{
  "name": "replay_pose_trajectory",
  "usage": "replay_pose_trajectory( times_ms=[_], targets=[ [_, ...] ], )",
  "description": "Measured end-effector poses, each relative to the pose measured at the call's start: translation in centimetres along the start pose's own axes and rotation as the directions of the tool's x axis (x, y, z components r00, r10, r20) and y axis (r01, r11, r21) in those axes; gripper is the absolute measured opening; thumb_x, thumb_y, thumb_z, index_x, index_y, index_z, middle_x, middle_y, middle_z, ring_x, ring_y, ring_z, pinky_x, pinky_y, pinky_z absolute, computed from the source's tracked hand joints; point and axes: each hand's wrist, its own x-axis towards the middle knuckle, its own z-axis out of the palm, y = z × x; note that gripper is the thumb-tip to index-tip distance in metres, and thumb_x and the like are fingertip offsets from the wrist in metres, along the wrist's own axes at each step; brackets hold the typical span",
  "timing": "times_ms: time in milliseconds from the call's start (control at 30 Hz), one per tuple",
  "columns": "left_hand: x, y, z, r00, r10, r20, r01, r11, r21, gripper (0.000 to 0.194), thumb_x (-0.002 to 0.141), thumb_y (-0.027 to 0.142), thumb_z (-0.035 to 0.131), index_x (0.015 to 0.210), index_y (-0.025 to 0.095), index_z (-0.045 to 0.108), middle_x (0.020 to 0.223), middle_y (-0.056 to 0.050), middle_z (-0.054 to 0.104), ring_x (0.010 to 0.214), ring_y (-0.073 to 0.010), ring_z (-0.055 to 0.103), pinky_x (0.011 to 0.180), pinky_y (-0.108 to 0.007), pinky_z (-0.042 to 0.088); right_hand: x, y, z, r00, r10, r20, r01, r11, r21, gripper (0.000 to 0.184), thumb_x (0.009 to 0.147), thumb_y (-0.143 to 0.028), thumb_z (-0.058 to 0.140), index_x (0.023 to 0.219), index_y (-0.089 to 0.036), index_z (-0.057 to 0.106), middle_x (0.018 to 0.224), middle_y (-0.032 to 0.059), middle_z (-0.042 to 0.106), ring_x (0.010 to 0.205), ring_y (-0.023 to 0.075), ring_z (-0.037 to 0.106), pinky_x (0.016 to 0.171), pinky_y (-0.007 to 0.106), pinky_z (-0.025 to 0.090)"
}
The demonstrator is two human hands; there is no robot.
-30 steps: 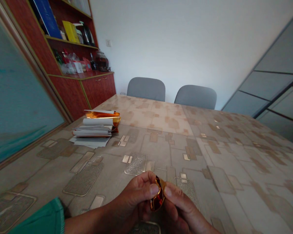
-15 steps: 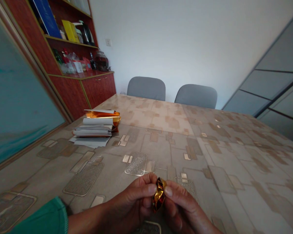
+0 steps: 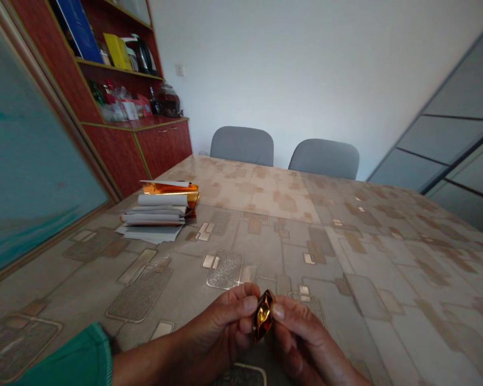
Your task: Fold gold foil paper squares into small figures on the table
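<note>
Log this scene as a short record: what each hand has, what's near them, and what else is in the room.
Left hand: pinches a crumpled piece of gold foil between thumb and fingers
Right hand: pinches the foil from the other side
Things: folded papers with a curled gold foil sheet, on a patterned table cover
Rest: two grey chairs, a red wooden cabinet
</note>
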Motion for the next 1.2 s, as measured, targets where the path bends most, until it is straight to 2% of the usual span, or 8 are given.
replay_pose_trajectory(
  times_ms=[100, 267, 367, 533, 633, 800, 967, 1200],
  targets=[
    [0.0, 0.1, 0.1, 0.999, -0.007, 0.047, 0.007, 1.000, -0.001, 0.017, 0.079, 0.019, 0.084, 0.083, 0.014, 0.069, 0.065, 0.004, 0.055, 0.054, -0.0035, 0.048, 0.050, -0.009, 0.034, 0.2, 0.0, 0.0, 0.999, -0.036, 0.038, 0.038, 0.998, -0.040, 0.049, 0.077, -0.051, 0.080, 0.049, -0.017, 0.058, 0.041, -0.0062, 0.044, 0.039, 0.0051, 0.032, 0.040, 0.018, 0.023],
    [0.1, 0.0, 0.0, 0.997, -0.020, 0.072, 0.022, 1.000, -0.021, 0.016, 0.080, 0.019, 0.081, 0.088, 0.015, 0.067, 0.076, 0.001, 0.060, 0.062, -0.0061, 0.053, 0.051, -0.011, 0.033, 0.4, -0.1, 0.4, 0.998, -0.034, 0.057, 0.033, 0.999, 0.020, 0.047, 0.077, -0.048, 0.081, 0.050, -0.018, 0.058, 0.042, -0.0071, 0.045, 0.039, 0.0052, 0.031, 0.042, 0.019, 0.027],
    [0.2, 0.0, -0.1, 0.995, -0.019, 0.094, 0.018, 1.000, 0.007, 0.020, 0.080, 0.022, 0.082, 0.089, 0.015, 0.065, 0.073, 0.003, 0.056, 0.056, -0.0044, 0.044, 0.051, -0.012, 0.030, 0.4, 0.0, 0.3, 0.997, -0.036, 0.065, 0.033, 0.999, 0.040, 0.045, 0.077, -0.046, 0.081, 0.050, -0.017, 0.059, 0.043, -0.0071, 0.045, 0.039, 0.0045, 0.030, 0.041, 0.019, 0.026],
    [0.2, -0.5, 0.3, 0.997, 0.068, 0.028, -0.071, 0.989, 0.128, 0.027, 0.077, 0.027, 0.084, 0.081, 0.017, 0.059, 0.062, 0.006, 0.047, 0.051, -0.0052, 0.031, 0.046, -0.015, 0.021, 0.3, 0.6, -0.2, 0.999, -0.025, 0.027, 0.025, 1.000, -0.018, 0.048, 0.077, -0.050, 0.079, 0.049, -0.017, 0.058, 0.042, -0.0063, 0.044, 0.037, 0.0049, 0.032, 0.039, 0.019, 0.022],
    [0.2, -0.9, 0.4, 0.993, 0.116, -0.002, -0.114, 0.978, 0.178, 0.028, 0.081, 0.032, 0.080, 0.078, 0.018, 0.056, 0.053, 0.009, 0.041, 0.048, -0.0059, 0.027, 0.045, -0.016, 0.019, 0.4, 0.7, -0.3, 1.000, -0.010, -0.005, 0.010, 1.000, -0.022, 0.046, 0.075, -0.050, 0.081, 0.051, -0.017, 0.059, 0.043, -0.0057, 0.046, 0.039, 0.0058, 0.036, 0.040, 0.019, 0.025],
    [0.3, -0.8, -0.1, 0.996, 0.087, 0.003, -0.087, 0.982, 0.169, 0.030, 0.081, 0.032, 0.081, 0.083, 0.018, 0.055, 0.057, 0.009, 0.044, 0.048, -0.0041, 0.026, 0.048, -0.016, 0.022, 0.4, 0.3, 0.0, 1.000, 0.003, -0.008, -0.003, 0.999, 0.048, 0.046, 0.070, -0.048, 0.085, 0.051, -0.017, 0.057, 0.044, -0.0061, 0.047, 0.042, 0.0054, 0.036, 0.043, 0.017, 0.031],
    [0.5, -0.7, -0.1, 0.995, 0.095, 0.027, -0.099, 0.969, 0.226, 0.030, 0.080, 0.032, 0.081, 0.082, 0.018, 0.054, 0.057, 0.007, 0.047, 0.052, -0.0066, 0.035, 0.051, -0.018, 0.025, 0.4, 0.3, -0.1, 1.000, 0.003, 0.005, -0.003, 1.000, 0.030, 0.046, 0.074, -0.046, 0.083, 0.051, -0.017, 0.058, 0.043, -0.0063, 0.046, 0.039, 0.0044, 0.033, 0.039, 0.016, 0.026],
    [0.5, -0.6, 0.3, 0.996, 0.071, -0.052, -0.052, 0.953, 0.299, 0.031, 0.079, 0.031, 0.079, 0.081, 0.020, 0.050, 0.053, 0.009, 0.044, 0.049, -0.0066, 0.030, 0.047, -0.019, 0.020, 0.4, 0.5, -0.3, 1.000, 0.000, -0.026, 0.000, 1.000, -0.017, 0.046, 0.074, -0.048, 0.082, 0.050, -0.017, 0.058, 0.042, -0.0062, 0.046, 0.037, 0.0043, 0.034, 0.038, 0.016, 0.026]
  ],
)
